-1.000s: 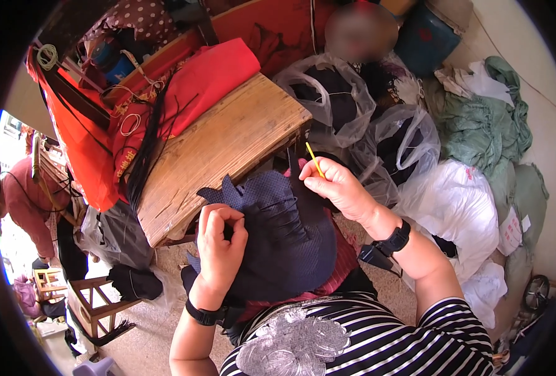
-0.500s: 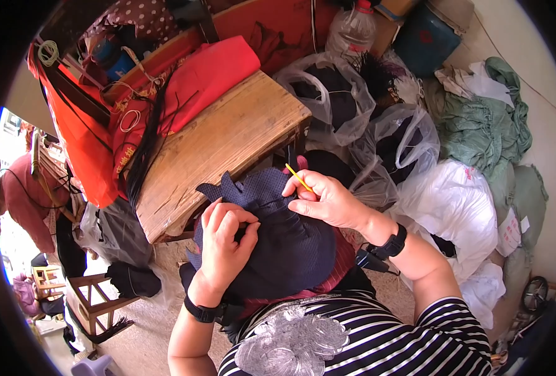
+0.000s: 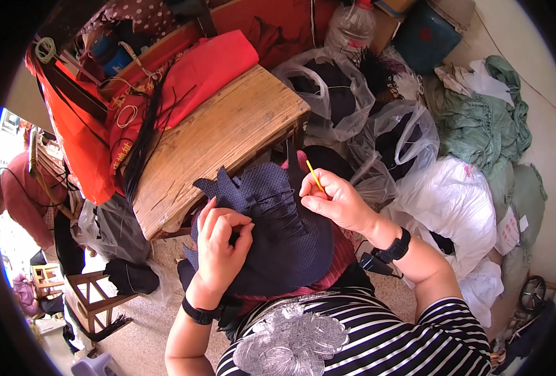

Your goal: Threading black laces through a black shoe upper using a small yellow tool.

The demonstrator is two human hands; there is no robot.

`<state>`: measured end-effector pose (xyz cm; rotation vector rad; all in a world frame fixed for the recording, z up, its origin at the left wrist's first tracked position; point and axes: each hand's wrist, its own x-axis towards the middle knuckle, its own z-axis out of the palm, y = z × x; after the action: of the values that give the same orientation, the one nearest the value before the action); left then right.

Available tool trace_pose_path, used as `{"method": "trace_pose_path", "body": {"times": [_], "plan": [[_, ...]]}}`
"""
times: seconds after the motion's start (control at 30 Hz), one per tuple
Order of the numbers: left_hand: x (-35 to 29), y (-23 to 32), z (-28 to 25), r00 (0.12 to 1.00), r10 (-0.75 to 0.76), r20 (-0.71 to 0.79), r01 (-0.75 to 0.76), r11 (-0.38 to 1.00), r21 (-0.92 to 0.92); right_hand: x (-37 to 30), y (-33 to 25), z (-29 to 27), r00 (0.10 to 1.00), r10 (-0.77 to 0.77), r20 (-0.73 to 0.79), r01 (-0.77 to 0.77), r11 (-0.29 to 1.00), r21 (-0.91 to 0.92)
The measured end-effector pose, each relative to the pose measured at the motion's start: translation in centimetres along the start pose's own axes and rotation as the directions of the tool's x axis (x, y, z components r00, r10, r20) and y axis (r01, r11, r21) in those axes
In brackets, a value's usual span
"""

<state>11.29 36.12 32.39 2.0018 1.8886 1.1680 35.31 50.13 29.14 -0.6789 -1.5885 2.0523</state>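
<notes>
A dark navy dotted fabric piece (image 3: 290,247) lies over my lap, its cut flaps reaching up to the wooden table's edge. Thin dark cords (image 3: 277,202) run in rows across its middle. My left hand (image 3: 221,244) is over the fabric's left side, thumb and forefinger pinched together; whatever is between the fingertips is too small to make out. To the right, my right hand (image 3: 337,200) is closed around a slim yellow stick-like tool (image 3: 314,175), its upper end pointing up and left. The tool's lower end is hidden in the fingers.
A wooden table (image 3: 228,138) stands ahead, with red cloth (image 3: 212,69) and a bundle of black cords (image 3: 146,138) on it. Clear plastic bags (image 3: 334,94) of dark material, a white bag (image 3: 447,200) and green sacks (image 3: 478,125) lie to the right. A wooden stool frame (image 3: 96,301) is at left.
My right hand has moved a little to the right with the yellow tool, away from the fabric, uncovering more of the cord rows. My left hand has shifted slightly left, still pinched.
</notes>
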Motion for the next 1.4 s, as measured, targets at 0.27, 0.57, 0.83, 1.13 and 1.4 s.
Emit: {"method": "trace_pose_path", "body": {"times": [0.27, 0.57, 0.83, 1.13, 1.4], "plan": [[0.2, 0.2, 0.2, 0.999, -0.048, 0.005, 0.048, 0.999, 0.022, 0.7, -0.6, 1.5, 0.993, -0.068, -0.098, 0.071, 0.997, 0.028], [0.3, 0.3, 0.1, 0.994, 0.100, 0.044, -0.105, 0.989, 0.106, 1.4, 0.2, 2.5, 0.995, 0.022, -0.101, -0.002, 0.982, 0.186], [0.0, 0.5, 0.0, 0.987, 0.066, 0.144, -0.079, 0.993, 0.090, 0.8, 0.8, 2.8, 0.987, 0.006, -0.160, 0.006, 0.997, 0.077], [-1.8, 0.5, -0.6, 1.000, 0.014, 0.021, -0.017, 0.990, 0.137, 0.2, 0.8, 1.0, 0.956, 0.050, -0.290, -0.025, 0.996, 0.089], [-1.5, 0.7, -0.5, 1.000, 0.002, 0.007, -0.003, 0.991, 0.132, 0.2, 1.0, -0.2, 0.907, 0.357, -0.225, -0.287, 0.913, 0.291]]}}
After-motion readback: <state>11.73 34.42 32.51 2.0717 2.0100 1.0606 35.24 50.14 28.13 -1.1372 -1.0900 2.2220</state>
